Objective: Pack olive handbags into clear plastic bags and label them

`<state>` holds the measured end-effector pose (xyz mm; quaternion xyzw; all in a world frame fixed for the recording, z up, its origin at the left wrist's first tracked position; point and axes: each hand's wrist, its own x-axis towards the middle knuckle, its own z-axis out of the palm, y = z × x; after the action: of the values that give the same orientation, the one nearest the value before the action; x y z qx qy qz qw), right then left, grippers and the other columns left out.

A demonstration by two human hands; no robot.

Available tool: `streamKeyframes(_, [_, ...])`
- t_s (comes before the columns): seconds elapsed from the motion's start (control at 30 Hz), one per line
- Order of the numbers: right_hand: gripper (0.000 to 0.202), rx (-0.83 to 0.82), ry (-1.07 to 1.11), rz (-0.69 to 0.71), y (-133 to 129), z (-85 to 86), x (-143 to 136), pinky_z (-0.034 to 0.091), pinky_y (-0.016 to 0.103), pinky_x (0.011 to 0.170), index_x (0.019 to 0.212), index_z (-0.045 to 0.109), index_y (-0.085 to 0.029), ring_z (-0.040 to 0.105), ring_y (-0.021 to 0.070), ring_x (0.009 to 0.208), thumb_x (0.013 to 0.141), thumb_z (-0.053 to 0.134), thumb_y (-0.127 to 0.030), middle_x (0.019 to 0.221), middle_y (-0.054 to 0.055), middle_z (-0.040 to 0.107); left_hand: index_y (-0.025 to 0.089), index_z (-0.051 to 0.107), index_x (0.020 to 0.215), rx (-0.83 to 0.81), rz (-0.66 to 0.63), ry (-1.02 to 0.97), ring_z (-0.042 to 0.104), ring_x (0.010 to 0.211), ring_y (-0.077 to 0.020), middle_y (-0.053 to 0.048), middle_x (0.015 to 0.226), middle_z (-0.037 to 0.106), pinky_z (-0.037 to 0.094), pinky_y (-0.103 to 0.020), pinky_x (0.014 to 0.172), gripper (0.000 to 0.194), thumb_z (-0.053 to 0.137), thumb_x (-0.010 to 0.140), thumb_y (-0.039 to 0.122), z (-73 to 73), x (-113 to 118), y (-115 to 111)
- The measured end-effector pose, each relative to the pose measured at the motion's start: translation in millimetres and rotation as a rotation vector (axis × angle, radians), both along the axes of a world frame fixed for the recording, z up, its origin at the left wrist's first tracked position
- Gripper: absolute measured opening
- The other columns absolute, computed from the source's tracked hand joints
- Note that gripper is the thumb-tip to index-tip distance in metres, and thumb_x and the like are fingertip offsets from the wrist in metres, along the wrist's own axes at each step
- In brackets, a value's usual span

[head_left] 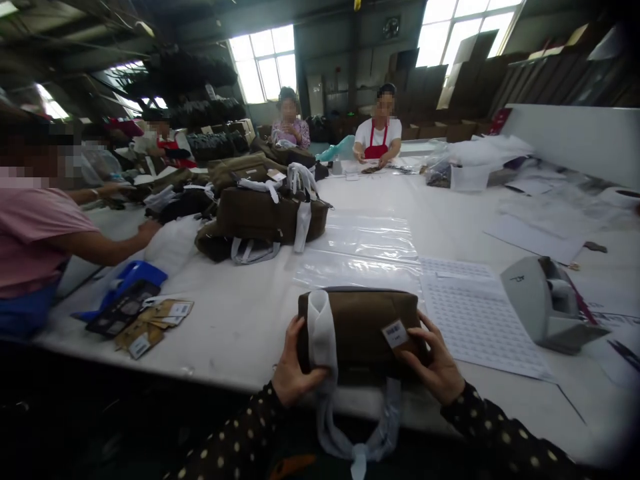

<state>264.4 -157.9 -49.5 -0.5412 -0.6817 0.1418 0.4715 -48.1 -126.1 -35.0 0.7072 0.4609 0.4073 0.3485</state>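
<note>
Brown bag sits at the near table edge, right between the two hands, long axis running left-right across the wearer's front. Left hand has the left end: thumb on the near face by the white-wrapped strap, fingers around the side. Right hand has the right end, thumb and fingers partly curled, fingertips at the paper tag. Neither hand is closed tight; spread matches the bag's length, neither clearly nearer. Hidden fingers: can't tell how far under they go. Wrapped handle hangs off the near side, below the table edge. Clear plastic lies flat just beyond the bag, printed sheet to the right, bag pile farther off, left of the plastic.
</note>
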Motion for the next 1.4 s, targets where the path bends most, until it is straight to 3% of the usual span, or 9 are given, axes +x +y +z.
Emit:
streamKeyframes(0.17, [0.055, 0.014, -0.149, -0.157, -8, 5.1, -9, 0.037, 0.052, 0.098, 0.133, 0.030, -0.025, 0.032, 0.0291, 0.128, 0.083, 0.052, -0.024, 0.141, 0.013, 0.027, 0.020, 0.024, 0.135, 0.036, 0.119, 0.156, 0.027, 0.130, -0.0328, -0.016, 0.141, 0.026, 0.029, -0.054, 0.103, 0.073, 0.063, 0.075, 0.036, 12.6, 11, 3])
streamKeyframes(0.27, [0.058, 0.163, -0.402, -0.238, 13, 9.5, -15, 0.031, 0.058, 0.099, 0.135, 0.031, -0.034, 0.022, 0.0343, 0.132, 0.084, 0.051, -0.015, 0.148, 0.006, 0.014, 0.019, 0.026, 0.135, 0.377, 0.289, 0.333, 0.022, 0.133, -0.0321, -0.016, 0.144, 0.022, 0.029, -0.054, 0.103, 0.063, 0.057, 0.081, 0.027, 32.1, 31, 31])
streamKeyframes(0.4, [0.063, 0.229, -0.728, -0.143, 41, 19.8, -26, 0.017, 0.057, 0.106, 0.139, 0.027, -0.027, 0.022, 0.0325, 0.132, 0.082, 0.049, -0.010, 0.142, 0.005, 0.034, 0.020, 0.030, 0.137, 0.775, -0.024, 0.661, 0.021, 0.134, -0.0253, -0.009, 0.141, 0.036, 0.011, -0.049, 0.111, 0.056, 0.049, 0.084, 0.016, 48.8, 53, 64])
streamKeyframes(0.57, [0.066, 0.038, -0.737, -0.170, 64, 20.5, -44, 0.015, 0.058, 0.106, 0.142, 0.019, -0.015, 0.022, 0.0312, 0.132, 0.083, 0.046, -0.025, 0.137, 0.010, 0.041, 0.007, 0.026, 0.138, 0.624, -0.087, 0.875, 0.016, 0.135, -0.0308, -0.016, 0.143, 0.031, 0.004, -0.052, 0.110, 0.068, 0.044, 0.085, 0.046, 30.2, 53, 97])
streamKeyframes(0.77, [0.057, -0.094, -0.741, -0.213, 80, 5.4, -49, 0.015, 0.058, 0.105, 0.138, 0.029, -0.014, 0.024, 0.0297, 0.132, 0.084, 0.040, -0.026, 0.139, 0.010, 0.038, 0.012, 0.016, 0.142, 0.396, -0.148, 0.902, 0.010, 0.136, -0.0294, -0.012, 0.147, 0.023, -0.002, -0.053, 0.109, 0.068, 0.036, 0.088, 0.049, 5.4, 55, 115])
streamKeyframes(0.97, [0.065, -0.072, -0.703, -0.109, 60, 18.3, -37, 0.021, 0.061, 0.101, 0.143, 0.015, -0.022, 0.018, 0.0342, 0.133, 0.085, 0.042, -0.035, 0.146, 0.009, 0.025, 0.021, 0.009, 0.143, 0.304, -0.308, 0.562, 0.009, 0.137, -0.0275, -0.010, 0.149, 0.014, 0.010, -0.052, 0.109, 0.064, 0.020, 0.090, 0.054, 38.3, 31, 104])
streamKeyframes(1.07, [0.064, -0.064, -0.572, -0.116, 49, 42.4, -11, 0.020, 0.062, 0.101, 0.141, 0.021, -0.025, 0.015, 0.0370, 0.133, 0.084, 0.044, -0.042, 0.148, 0.008, 0.018, 0.023, 0.025, 0.139, 0.251, -0.191, 0.285, 0.017, 0.136, -0.0261, -0.009, 0.148, 0.019, 0.021, -0.046, 0.108, 0.055, 0.024, 0.091, 0.050, 63.0, 5, 111])
streamKeyframes(1.2, [0.050, -0.173, -0.236, -0.230, 86, 57.5, 47, 0.040, 0.048, 0.094, 0.120, 0.051, -0.024, 0.051, 0.0310, 0.111, 0.077, 0.054, -0.050, 0.122, 0.009, 0.055, 0.017, 0.053, 0.114, 0.160, 0.062, 0.230, 0.050, 0.109, -0.0207, -0.011, 0.117, 0.054, 0.038, -0.036, 0.096, 0.035, 0.035, 0.092, 0.037, 68.1, -5, 174])
streamKeyframes(1.4, [0.014, -0.566, -0.297, 0.122, 198, 6.2, 68, 0.049, 0.028, 0.066, 0.076, 0.065, -0.020, 0.060, 0.0163, 0.066, 0.072, 0.058, -0.031, 0.073, 0.002, 0.066, 0.017, 0.066, 0.066, -0.096, -0.372, 0.583, 0.054, 0.067, -0.0144, 0.000, 0.069, 0.062, 0.041, -0.022, 0.063, 0.018, 0.076, 0.056, 0.028, 8.9, 58, 282])
